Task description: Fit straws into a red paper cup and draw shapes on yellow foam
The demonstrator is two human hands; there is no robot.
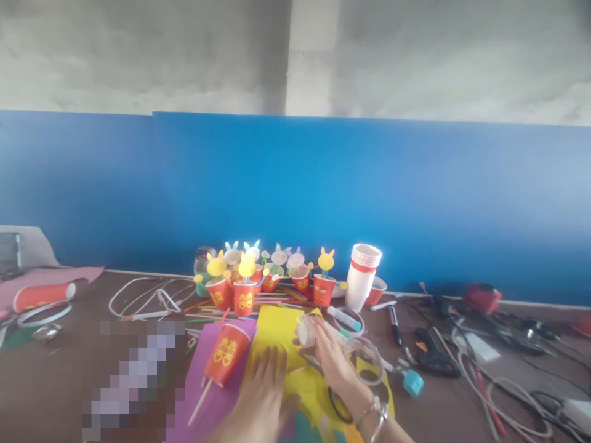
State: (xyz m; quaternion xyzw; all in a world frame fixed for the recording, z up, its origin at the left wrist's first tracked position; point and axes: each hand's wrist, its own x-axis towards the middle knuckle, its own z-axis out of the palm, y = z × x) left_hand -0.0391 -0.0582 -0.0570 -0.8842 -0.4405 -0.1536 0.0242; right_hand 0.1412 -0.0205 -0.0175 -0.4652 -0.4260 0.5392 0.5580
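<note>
My left hand (266, 384) lies with its fingers stretched out over yellow paper (272, 326), partly smeared by motion. Beside it, a red paper cup (227, 352) with gold characters lies tilted on purple paper (210, 344), a thin white stick protruding from it. My right hand (330, 354) reaches over the yellow paper with its fingers straight, against a clear, roll-like object (303, 331). Beneath that hand is what looks like scissors, with a dark handle loop (339, 405). Clear tape rolls (364, 357) and a glue stick (344, 319) lie to its right.
Several red cups (244, 298) with paper animal figures (247, 266) stand at the back. A white cup stack (362, 277) rises beside them. To the right are a marker (395, 325), a black glue gun (436, 354) and tangled cables (498, 381). A blue partition (295, 197) stands behind.
</note>
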